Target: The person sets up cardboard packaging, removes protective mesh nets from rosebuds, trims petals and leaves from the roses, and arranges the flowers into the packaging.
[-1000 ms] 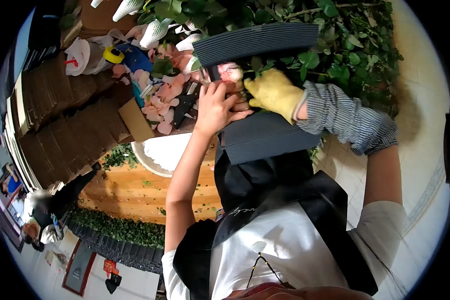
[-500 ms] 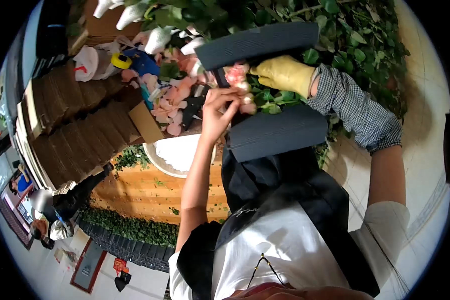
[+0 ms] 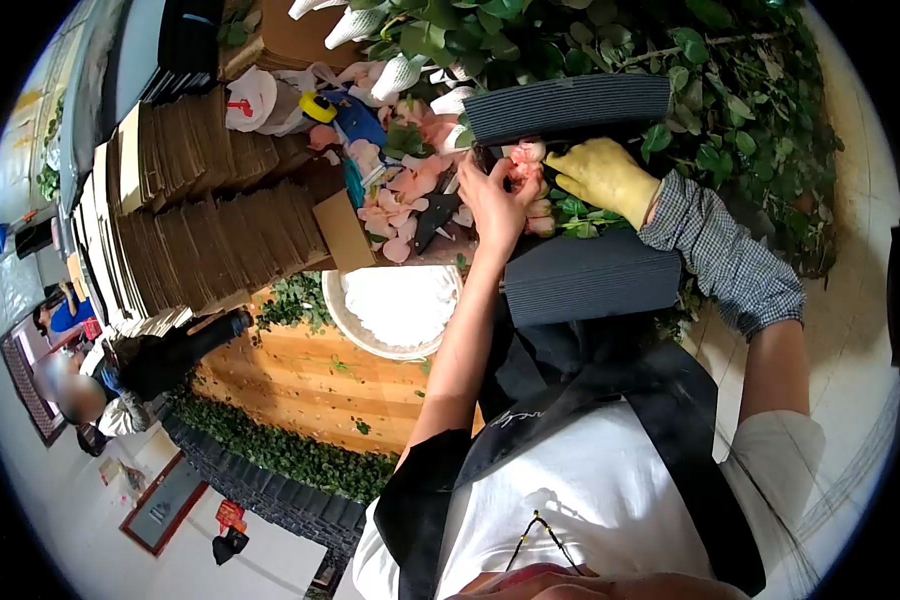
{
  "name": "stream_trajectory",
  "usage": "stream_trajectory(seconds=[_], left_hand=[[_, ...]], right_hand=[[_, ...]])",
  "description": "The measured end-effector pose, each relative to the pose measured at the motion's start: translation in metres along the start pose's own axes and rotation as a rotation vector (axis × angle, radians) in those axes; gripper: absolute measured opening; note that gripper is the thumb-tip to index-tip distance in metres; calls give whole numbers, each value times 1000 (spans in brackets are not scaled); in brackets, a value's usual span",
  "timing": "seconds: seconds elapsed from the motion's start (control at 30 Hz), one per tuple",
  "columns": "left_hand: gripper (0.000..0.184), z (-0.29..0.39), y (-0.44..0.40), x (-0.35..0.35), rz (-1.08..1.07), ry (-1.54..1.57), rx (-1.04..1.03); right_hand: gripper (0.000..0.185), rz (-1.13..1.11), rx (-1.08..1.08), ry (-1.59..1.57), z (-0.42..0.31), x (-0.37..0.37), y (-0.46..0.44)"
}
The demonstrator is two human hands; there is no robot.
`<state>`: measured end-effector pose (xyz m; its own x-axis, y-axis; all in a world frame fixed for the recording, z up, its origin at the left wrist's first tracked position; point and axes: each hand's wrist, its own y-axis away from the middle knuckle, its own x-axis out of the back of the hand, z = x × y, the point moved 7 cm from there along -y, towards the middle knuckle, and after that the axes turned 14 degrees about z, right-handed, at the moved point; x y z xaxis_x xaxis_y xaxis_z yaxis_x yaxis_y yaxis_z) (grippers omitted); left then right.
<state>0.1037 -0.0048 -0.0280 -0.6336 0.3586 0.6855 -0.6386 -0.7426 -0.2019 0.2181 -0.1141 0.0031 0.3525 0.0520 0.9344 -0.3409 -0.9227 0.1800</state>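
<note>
A short row of pink and cream roses, with green leaves beside it, lies between two dark grey corrugated boards: an upper board and a lower board. My bare left hand is at the left side of the blooms, its thumb and curled fingers closed on one rose; the fingertips are partly hidden. In a yellow glove, my right hand lies over the leaves with its fingers stretched out towards the top blooms. A checked sleeve covers that forearm.
Loose pink petals and a black tool lie left of my hands. Stacks of brown cardboard stand further left. A white-filled tub sits below the table. Leafy stems cover the right. Another person is in the background.
The view has shifted, so the table things appear further right and lower. My left fingers have moved from across the roses to their left side. The gloved hand stays by the blooms.
</note>
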Motion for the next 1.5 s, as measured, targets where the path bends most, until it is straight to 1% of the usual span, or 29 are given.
stream_trajectory(seconds=[0.03, 0.1, 0.17, 0.23, 0.27, 0.3, 0.37, 0.4, 0.43, 0.5, 0.57, 0.63, 0.67, 0.7, 0.73, 0.8, 0.9, 0.97, 1.0, 1.03, 1.1, 1.13, 1.2, 1.23, 1.3, 1.33, 1.37, 1.43, 1.5], left_hand=[[42, 0, 0, -1, 5, 1, 3], [43, 0, 0, -1, 10, 18, -3], [43, -5, 1, -4, -2, 15, 5], [43, -7, 0, -4, -11, 18, 20], [42, -7, 1, -5, -18, 14, 31], [42, -7, 1, -6, -27, 12, 40], [41, -8, 2, -8, -15, 17, 34], [39, -5, 2, -6, 5, 18, 0], [38, -2, 2, -3, 26, 16, -32], [36, -3, 3, -3, 25, 23, -18], [35, -2, 4, -3, 43, 2, -54], [37, 1, 4, -1, 32, 6, -43], [38, 1, 4, -1, 25, 24, -44], [38, 1, 4, -2, 18, 43, -46], [40, 0, 4, -4, 6, 23, -39], [40, 0, 3, -4, 9, 24, -42], [42, 3, -1, -2, -6, 15, -55], [44, -2, -2, -1, -118, 44, 20], [45, -3, -4, 2, -137, 99, -14], [44, -7, -7, 8, -182, 153, 54], [40, -8, -12, 35, -164, 288, 135], [35, -3, -16, 54, -138, 244, 110], [27, -12, -16, 77, -120, 209, 167], [25, -17, -15, 83, -131, 214, 218], [22, -23, -11, 94, -65, 189, 208], [23, -26, -6, 95, -129, 158, 257], [23, -26, -5, 97, -123, 155, 259], [23, -29, 5, 95, -179, 170, 345], [22, -31, 11, 88, -158, 263, 367]], right_hand=[[33, -1, 5, 3, 1, -1, 3], [31, 183, 54, -25, 0, 7, 9], [29, 152, 24, -63, -8, 30, 11], [30, 250, -12, -117, -11, 53, 13], [27, 331, -19, -147, -15, 64, 13], [27, 327, -17, -141, -13, 57, 12], [26, 511, -9, -386, -5, 40, 9], [24, 511, 2, -386, -8, 40, 2], [24, 507, 7, -387, -10, 41, -1], [24, 212, -39, -122, -15, 27, -12], [21, 226, -79, -121, -25, 32, -19], [19, 119, -107, 81, -19, 10, -23], [25, 348, 19, 172, -23, 8, -22], [29, 256, -83, 100, -18, -5, -26], [31, 139, -125, 147, -25, 4, -27], [33, 30, -157, 195, -30, 14, -28], [31, 74, -129, 166, -18, 12, -21], [28, 195, -12, -46, -17, 20, -15], [28, 142, -65, -138, -14, 25, -11], [31, 216, -30, -162, -20, 43, -4], [32, 121, 18, -166, -29, 60, -2], [32, 120, 13, -168, -35, 59, -1], [23, -61, -40, -46, -38, 46, 4], [22, -177, 20, 32, -32, 7, 5], [23, -92, 165, 134, -45, -6, -1], [23, -154, 174, 194, -46, -11, -4], [23, -152, 181, 195, -47, -12, -5], [25, -143, 168, 232, -48, -14, -3], [26, -181, 172, 242, -47, -10, -3]])
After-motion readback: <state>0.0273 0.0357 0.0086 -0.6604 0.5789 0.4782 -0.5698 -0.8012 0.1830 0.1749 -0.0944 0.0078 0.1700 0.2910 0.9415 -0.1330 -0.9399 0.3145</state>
